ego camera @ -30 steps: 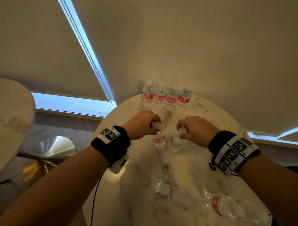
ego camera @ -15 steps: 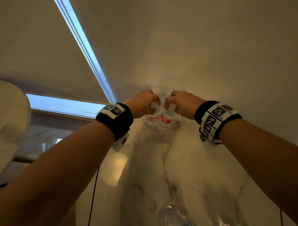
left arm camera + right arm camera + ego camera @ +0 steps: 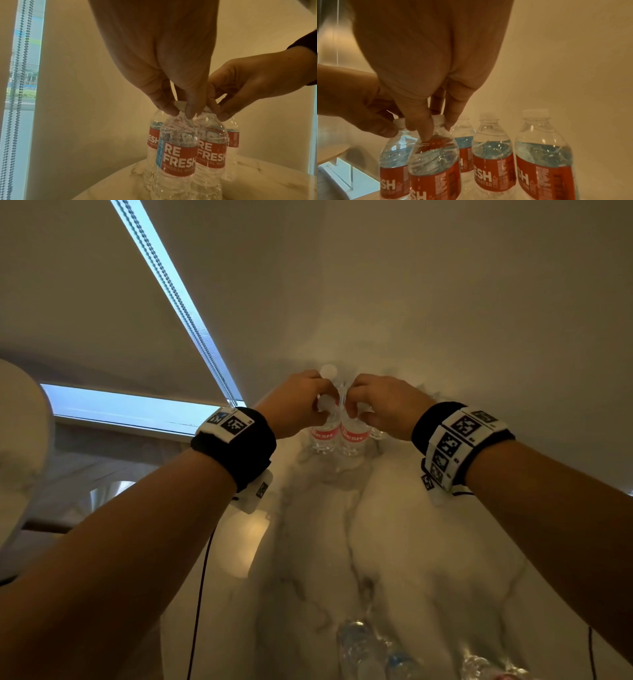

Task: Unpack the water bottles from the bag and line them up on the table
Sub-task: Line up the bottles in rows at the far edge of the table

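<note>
At upper centre of the head view, the left hand [image 3: 301, 402] and right hand [image 3: 380, 405] each pinch a bottle [image 3: 323, 434] neck, the bottles upright on the counter [image 3: 411, 542].

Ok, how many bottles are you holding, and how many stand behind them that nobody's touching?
Held bottles: 2
Untouched bottles in the right wrist view: 3
Total: 5; others may be hidden.

The bottles [image 3: 493, 151] are clear, glossy plastic with ribbed walls, white plastic caps [image 3: 535, 113] and smooth red labels [image 3: 178, 159]. The tabletop [image 3: 411, 542] looks like polished white marble with grey veins.
</note>
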The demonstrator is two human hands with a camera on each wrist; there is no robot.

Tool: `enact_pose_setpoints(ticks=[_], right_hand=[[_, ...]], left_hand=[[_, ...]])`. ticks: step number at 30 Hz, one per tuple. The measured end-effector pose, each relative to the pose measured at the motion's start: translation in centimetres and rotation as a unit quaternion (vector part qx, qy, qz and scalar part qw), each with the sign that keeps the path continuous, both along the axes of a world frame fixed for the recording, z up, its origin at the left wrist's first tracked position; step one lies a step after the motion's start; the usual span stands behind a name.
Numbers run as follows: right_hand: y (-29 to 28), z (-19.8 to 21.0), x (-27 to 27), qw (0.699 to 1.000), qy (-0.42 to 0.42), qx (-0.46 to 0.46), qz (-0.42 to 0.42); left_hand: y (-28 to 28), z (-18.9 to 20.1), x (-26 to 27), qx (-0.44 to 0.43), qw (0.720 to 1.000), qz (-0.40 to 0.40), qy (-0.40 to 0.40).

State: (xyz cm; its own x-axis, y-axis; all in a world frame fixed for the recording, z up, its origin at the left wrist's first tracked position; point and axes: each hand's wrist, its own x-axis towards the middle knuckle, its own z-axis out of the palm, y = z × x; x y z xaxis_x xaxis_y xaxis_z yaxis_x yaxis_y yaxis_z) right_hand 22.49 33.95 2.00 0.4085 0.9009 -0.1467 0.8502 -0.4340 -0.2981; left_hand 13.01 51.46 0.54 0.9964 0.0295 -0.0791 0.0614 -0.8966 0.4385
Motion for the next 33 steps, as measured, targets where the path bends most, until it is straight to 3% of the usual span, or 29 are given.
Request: enact_pose_setpoints(ticks=[9,12,17,23,27,33], right_hand=[[-2.9,2.3,-2.9,0.993,0.077,0.038,-0.076],[-6.3,4.1,-6.3,0.993,0.080,0.031,-0.085],[-13.6,6.0,-13.5,0.982,0.157,0.012,-0.104],[-19.2,6.1,-21.2,0.965,0.239,-0.088,-0.063],[-20.4,3.7,-24.7,0.965,0.203,-0.163,-0.024],[-19.8,2.0,-24.4,0.973,0.164,-0.133,-0.091]], left_hand=[[-1.2,0.7,-2.3,-0.001,0.998,0.065,0.010],[-3.0,1.9,-5.6,-0.007,0.996,0.080,-0.036],[-9.0,3.6,-14.1,-0.083,0.994,0.019,-0.074],[-15.0,3.9,-23.0,-0.168,0.983,-0.055,0.054],[-17.5,3.1,-25.5,-0.116,0.976,-0.097,0.159],[-18.1,1.5,-23.0,-0.080,0.982,-0.090,0.142]])
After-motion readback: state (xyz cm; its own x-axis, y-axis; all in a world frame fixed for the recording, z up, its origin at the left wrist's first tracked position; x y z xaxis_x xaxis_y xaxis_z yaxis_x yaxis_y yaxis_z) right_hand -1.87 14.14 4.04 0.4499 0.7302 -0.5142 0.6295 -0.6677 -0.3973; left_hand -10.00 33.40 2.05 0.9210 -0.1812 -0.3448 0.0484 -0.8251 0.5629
